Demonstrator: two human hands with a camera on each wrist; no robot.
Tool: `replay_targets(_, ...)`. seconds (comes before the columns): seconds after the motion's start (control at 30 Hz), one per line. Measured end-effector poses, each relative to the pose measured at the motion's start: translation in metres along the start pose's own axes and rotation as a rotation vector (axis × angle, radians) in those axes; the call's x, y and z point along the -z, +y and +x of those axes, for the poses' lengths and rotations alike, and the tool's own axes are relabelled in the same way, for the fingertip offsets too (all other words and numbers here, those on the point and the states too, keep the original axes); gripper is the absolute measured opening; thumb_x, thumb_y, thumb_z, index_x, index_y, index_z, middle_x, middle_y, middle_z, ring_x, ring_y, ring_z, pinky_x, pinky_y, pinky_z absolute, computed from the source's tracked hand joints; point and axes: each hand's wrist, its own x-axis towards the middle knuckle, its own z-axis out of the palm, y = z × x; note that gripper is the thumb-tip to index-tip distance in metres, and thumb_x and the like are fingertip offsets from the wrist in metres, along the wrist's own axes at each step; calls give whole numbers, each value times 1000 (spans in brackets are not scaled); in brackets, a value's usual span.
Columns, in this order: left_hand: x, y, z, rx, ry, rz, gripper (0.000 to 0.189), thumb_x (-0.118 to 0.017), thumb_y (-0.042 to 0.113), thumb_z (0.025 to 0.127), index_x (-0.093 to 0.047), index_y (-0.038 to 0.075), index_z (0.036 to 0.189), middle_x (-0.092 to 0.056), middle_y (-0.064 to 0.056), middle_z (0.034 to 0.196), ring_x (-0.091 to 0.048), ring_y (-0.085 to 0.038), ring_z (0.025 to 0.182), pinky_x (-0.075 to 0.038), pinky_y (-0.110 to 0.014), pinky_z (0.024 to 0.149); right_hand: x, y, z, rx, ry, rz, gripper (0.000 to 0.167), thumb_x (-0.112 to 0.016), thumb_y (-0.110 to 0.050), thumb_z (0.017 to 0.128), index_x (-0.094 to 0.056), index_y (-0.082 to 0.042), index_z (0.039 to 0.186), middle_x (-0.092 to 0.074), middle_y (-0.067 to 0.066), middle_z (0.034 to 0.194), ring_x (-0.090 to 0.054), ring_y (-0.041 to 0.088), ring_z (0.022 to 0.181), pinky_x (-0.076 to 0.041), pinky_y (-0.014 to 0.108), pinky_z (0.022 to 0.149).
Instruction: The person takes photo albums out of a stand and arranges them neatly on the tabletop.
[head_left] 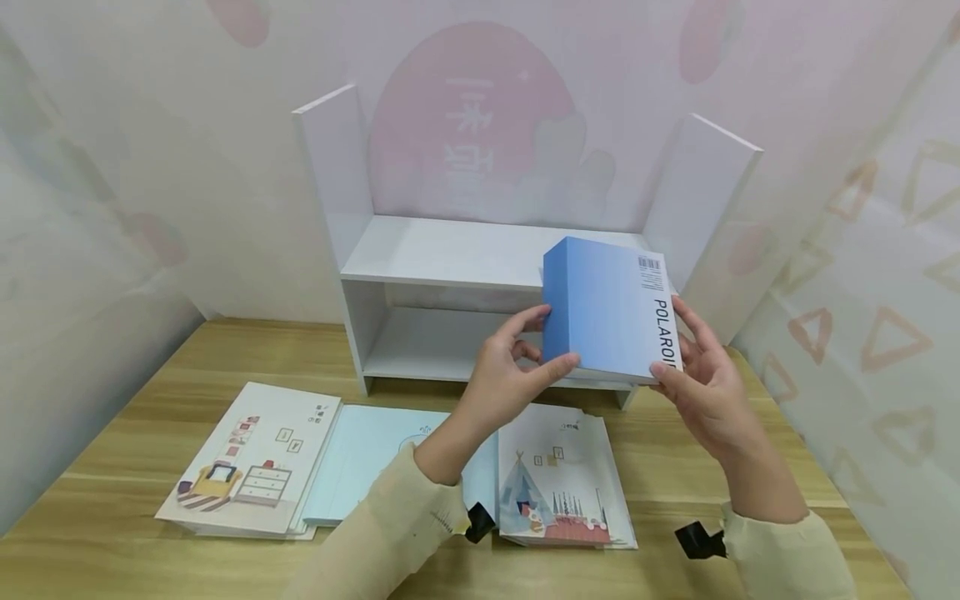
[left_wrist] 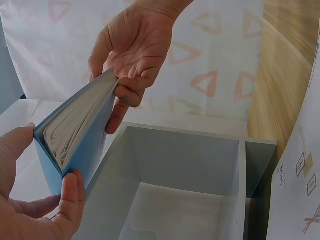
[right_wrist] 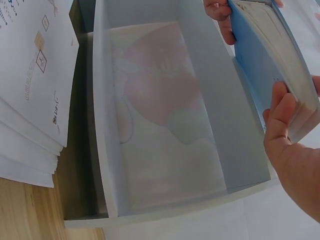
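Observation:
Both hands hold a blue photo album (head_left: 611, 312) marked POLAROID, tilted in front of the right part of a white desktop shelf (head_left: 450, 250). My left hand (head_left: 506, 362) grips the spine side, its thumb on the cover near the lower corner. On the opposite side, my right hand (head_left: 701, 387) pinches the lower right corner between thumb and fingers. Page edges of the album (left_wrist: 80, 122) face the camera in the left wrist view. The right wrist view also shows the album (right_wrist: 257, 60) with fingers at both ends.
Several albums lie on the wooden table (head_left: 112, 467) before the shelf: an illustrated white one (head_left: 247, 450) at left, a light blue one (head_left: 360, 458) partly behind my left arm, and a white one with a tent (head_left: 562, 483). Tall side panels (head_left: 705, 192) flank the shelf.

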Motion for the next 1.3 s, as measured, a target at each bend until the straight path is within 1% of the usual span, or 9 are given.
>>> replay_targets(0.13,-2,0,-1,7,-9,-5,69,-75,18,89,-42,8,149,-51,-14,138,-59,-14,85,-51,-23,65,2,-1,-3,21,-20,-3,77,-41,16,96,-9,-12,160,-54,5,141,-67,13,107,-57,23,83)
replay_targets(0.3,-5,1,-5,14,-10,-1,71,-76,16,88,-41,9,150,-51,-13,139,-59,-13,84,-51,-21,64,4,-2,-7,26,-37,-10,78,-41,18,95,-10,-12,160,-54,5,140,-66,13,107,-57,22,83)
replay_targets(0.53,-10,0,-9,5,-17,-17,70,-76,15,88,-41,9,149,-51,-13,138,-58,-13,84,-55,-21,67,7,-2,-14,56,-51,7,79,-39,21,94,-10,-12,159,-54,6,137,-65,14,107,-56,23,83)
replay_targets(0.73,-15,2,-14,-9,-26,-28,71,-77,15,87,-42,8,149,-52,-13,138,-58,-12,84,-56,-19,68,12,-5,-21,57,-76,-5,81,-39,22,93,-8,-13,159,-50,6,143,-63,14,109,-55,23,82)
replay_targets(1.0,-21,5,-21,15,-70,-79,72,-78,15,87,-42,9,149,-50,-12,137,-57,-11,85,-57,-19,74,18,-9,-31,66,-69,-26,83,-39,25,91,-8,-11,158,-49,7,146,-64,16,116,-56,24,87)
replay_targets(1.13,-23,5,-24,25,-76,-87,71,-78,15,86,-43,10,148,-51,-11,136,-57,-10,84,-57,-21,75,20,-10,-35,66,-75,-40,84,-39,27,89,-8,-10,158,-49,8,148,-64,17,116,-57,25,87)
replay_targets(1.23,-25,5,-25,38,-77,-89,72,-79,15,86,-44,11,148,-52,-10,135,-58,-8,84,-58,-23,76,22,-10,-37,83,-86,-48,85,-39,29,87,-8,-7,158,-49,9,148,-64,18,117,-57,26,87)
replay_targets(1.3,-27,4,-26,50,-78,-91,72,-80,15,85,-44,11,148,-52,-9,135,-59,-7,84,-58,-23,76,24,-9,-39,97,-95,-47,86,-39,30,86,-8,-6,158,-49,10,149,-64,19,117,-58,26,87)
